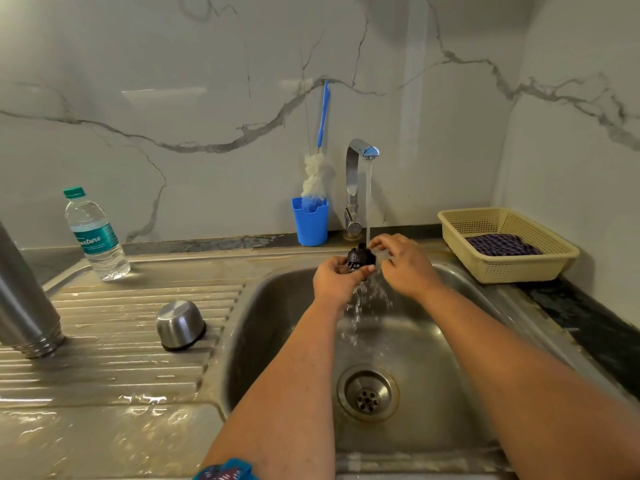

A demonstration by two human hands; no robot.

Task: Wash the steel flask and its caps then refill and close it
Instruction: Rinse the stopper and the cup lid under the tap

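Over the sink [450,341], both hands [337,278] [403,263] pinch the black cap [360,258], lying sideways under running water.

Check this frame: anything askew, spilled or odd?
Nothing stands out. The flask and steel cap stand mouth-down on the wet drainboard, as for draining. Both hands hold the black cap under the running tap.

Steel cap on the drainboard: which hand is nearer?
Left. The left hand holds the black stopper over the sink, right of the steel cap; the right hand is farther right.
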